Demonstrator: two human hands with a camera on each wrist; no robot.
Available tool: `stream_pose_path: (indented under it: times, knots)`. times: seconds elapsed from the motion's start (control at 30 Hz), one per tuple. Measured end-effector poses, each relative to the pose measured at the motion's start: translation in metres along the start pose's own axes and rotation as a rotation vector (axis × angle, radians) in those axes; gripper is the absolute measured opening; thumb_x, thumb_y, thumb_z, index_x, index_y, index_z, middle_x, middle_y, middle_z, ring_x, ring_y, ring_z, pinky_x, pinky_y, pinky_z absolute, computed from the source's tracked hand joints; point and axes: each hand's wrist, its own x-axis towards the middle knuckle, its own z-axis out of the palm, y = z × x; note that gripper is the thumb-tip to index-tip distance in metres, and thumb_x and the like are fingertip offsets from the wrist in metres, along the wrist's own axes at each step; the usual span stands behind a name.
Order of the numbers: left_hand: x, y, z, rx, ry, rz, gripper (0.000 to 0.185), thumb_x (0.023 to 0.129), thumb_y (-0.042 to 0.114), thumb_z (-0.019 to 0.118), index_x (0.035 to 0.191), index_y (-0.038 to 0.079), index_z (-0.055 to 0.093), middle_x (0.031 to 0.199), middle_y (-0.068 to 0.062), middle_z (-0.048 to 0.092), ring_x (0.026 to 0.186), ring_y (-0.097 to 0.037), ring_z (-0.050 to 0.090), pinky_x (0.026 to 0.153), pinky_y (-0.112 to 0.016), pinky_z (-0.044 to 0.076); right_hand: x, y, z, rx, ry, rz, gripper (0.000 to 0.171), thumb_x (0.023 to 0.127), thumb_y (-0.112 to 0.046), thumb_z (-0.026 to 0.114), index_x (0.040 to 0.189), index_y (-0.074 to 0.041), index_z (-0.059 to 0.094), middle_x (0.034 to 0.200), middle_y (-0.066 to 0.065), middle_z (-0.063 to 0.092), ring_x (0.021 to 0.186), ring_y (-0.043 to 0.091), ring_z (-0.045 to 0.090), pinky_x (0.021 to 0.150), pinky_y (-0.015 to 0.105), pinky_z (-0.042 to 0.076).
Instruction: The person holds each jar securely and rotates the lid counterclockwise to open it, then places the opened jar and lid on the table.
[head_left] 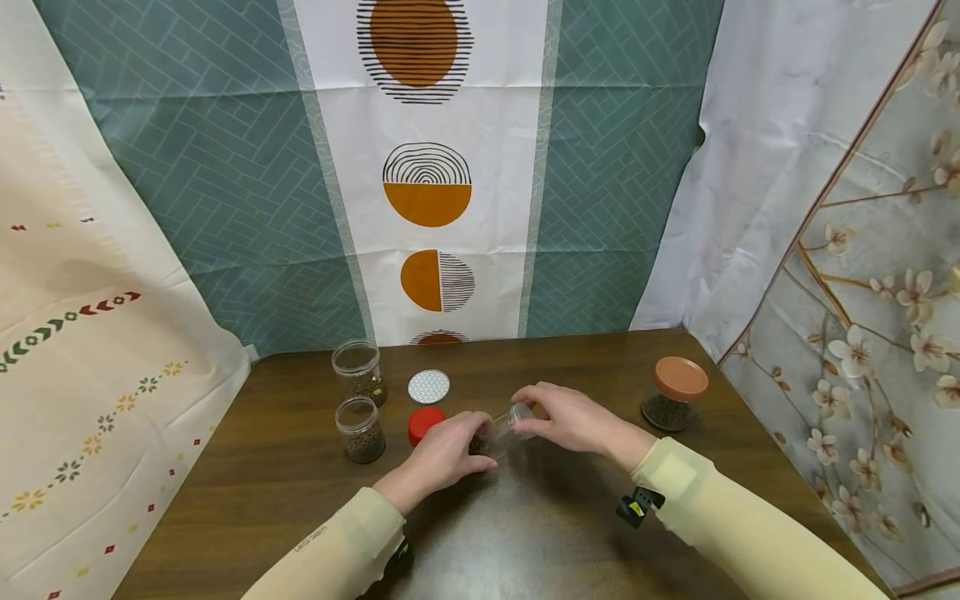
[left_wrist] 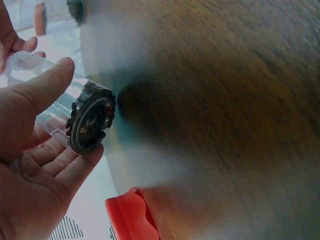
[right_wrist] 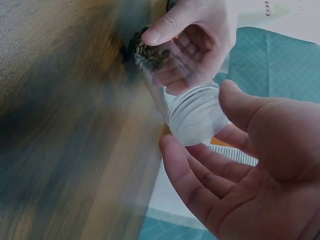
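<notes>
A clear lidless jar (head_left: 501,433) lies tilted between my two hands just above the brown table (head_left: 300,475). Dark beans (right_wrist: 149,52) sit heaped at its bottom end. My left hand (head_left: 480,454) grips that bottom end, thumb on top and fingers underneath (left_wrist: 75,165), with the beans (left_wrist: 90,125) showing through the base. My right hand (head_left: 528,412) holds the open threaded mouth (right_wrist: 197,112), thumb on one side of the rim and fingers (right_wrist: 185,170) curled under the other.
Two open jars with beans (head_left: 360,371) (head_left: 362,429) stand at the left. A white lid (head_left: 429,387) and a red lid (head_left: 425,422) lie beside them. A jar with an orange lid (head_left: 675,393) stands at the right. Curtains hang behind.
</notes>
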Motion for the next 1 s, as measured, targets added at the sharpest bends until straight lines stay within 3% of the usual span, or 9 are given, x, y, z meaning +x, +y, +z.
stream_pose_path:
  times: [0.23, 0.43, 0.57, 0.67, 0.83, 0.9, 1.0]
  knots:
    - [0.0003, 0.0, -0.0003, 0.002, 0.008, 0.001, 0.051, 0.089, 0.031, 0.096, 0.128, 0.009, 0.07, 0.117, -0.005, 0.072, 0.105, -0.02, 0.07, 0.09, -0.045, 0.06, -0.0013, 0.0018, -0.0015, -0.016, 0.004, -0.058, 0.048, 0.101, -0.028, 0.084, 0.144, -0.013, 0.068, 0.13, 0.005, 0.068, 0.093, 0.011, 0.067, 0.083, 0.039, 0.058]
    - [0.0001, -0.0005, 0.0015, -0.004, 0.003, -0.008, 0.05, 0.089, 0.031, 0.096, 0.127, 0.011, 0.069, 0.117, -0.006, 0.072, 0.105, -0.02, 0.07, 0.09, -0.045, 0.06, -0.0015, 0.0026, 0.0, 0.028, -0.006, -0.049, 0.049, 0.098, -0.022, 0.087, 0.143, -0.014, 0.068, 0.133, 0.009, 0.066, 0.102, 0.024, 0.074, 0.087, 0.045, 0.062]
    - [-0.0002, -0.0002, 0.0017, -0.006, 0.001, -0.01, 0.05, 0.09, 0.03, 0.096, 0.127, 0.01, 0.069, 0.118, -0.007, 0.072, 0.106, -0.021, 0.071, 0.091, -0.046, 0.06, -0.0014, 0.0021, -0.0007, 0.037, -0.011, -0.033, 0.053, 0.099, -0.03, 0.087, 0.146, -0.013, 0.066, 0.134, 0.009, 0.066, 0.103, 0.024, 0.074, 0.086, 0.043, 0.061]
    - [-0.0009, 0.0002, 0.0009, -0.003, 0.006, 0.001, 0.051, 0.089, 0.029, 0.096, 0.127, 0.009, 0.07, 0.117, -0.007, 0.072, 0.105, -0.021, 0.071, 0.091, -0.046, 0.06, -0.0006, 0.0004, -0.0013, 0.026, -0.002, -0.005, 0.057, 0.102, -0.038, 0.083, 0.149, -0.014, 0.064, 0.135, 0.007, 0.066, 0.102, 0.021, 0.071, 0.088, 0.044, 0.06]
    - [-0.0015, 0.0012, -0.0007, 0.002, 0.012, 0.008, 0.051, 0.089, 0.028, 0.097, 0.127, 0.008, 0.07, 0.116, -0.006, 0.072, 0.105, -0.021, 0.071, 0.091, -0.046, 0.06, 0.0012, -0.0019, -0.0018, 0.027, 0.009, 0.092, 0.057, 0.106, -0.047, 0.075, 0.15, -0.014, 0.064, 0.138, 0.006, 0.069, 0.117, 0.024, 0.07, 0.099, 0.049, 0.058]
    - [-0.0017, 0.0019, -0.0013, 0.002, 0.008, 0.004, 0.05, 0.089, 0.027, 0.097, 0.126, 0.009, 0.07, 0.116, -0.006, 0.072, 0.104, -0.021, 0.07, 0.09, -0.046, 0.06, 0.0014, -0.0023, -0.002, 0.05, 0.0, 0.136, 0.056, 0.107, -0.048, 0.073, 0.15, -0.013, 0.064, 0.136, 0.008, 0.07, 0.115, 0.024, 0.072, 0.095, 0.047, 0.06]
    - [-0.0016, 0.0029, -0.0027, -0.003, 0.003, 0.003, 0.049, 0.088, 0.027, 0.097, 0.126, 0.01, 0.07, 0.114, -0.006, 0.072, 0.102, -0.02, 0.07, 0.089, -0.046, 0.06, 0.0017, -0.0032, -0.0024, 0.093, -0.016, 0.182, 0.055, 0.107, -0.046, 0.073, 0.149, -0.011, 0.064, 0.133, 0.01, 0.071, 0.099, 0.018, 0.074, 0.082, 0.039, 0.063]
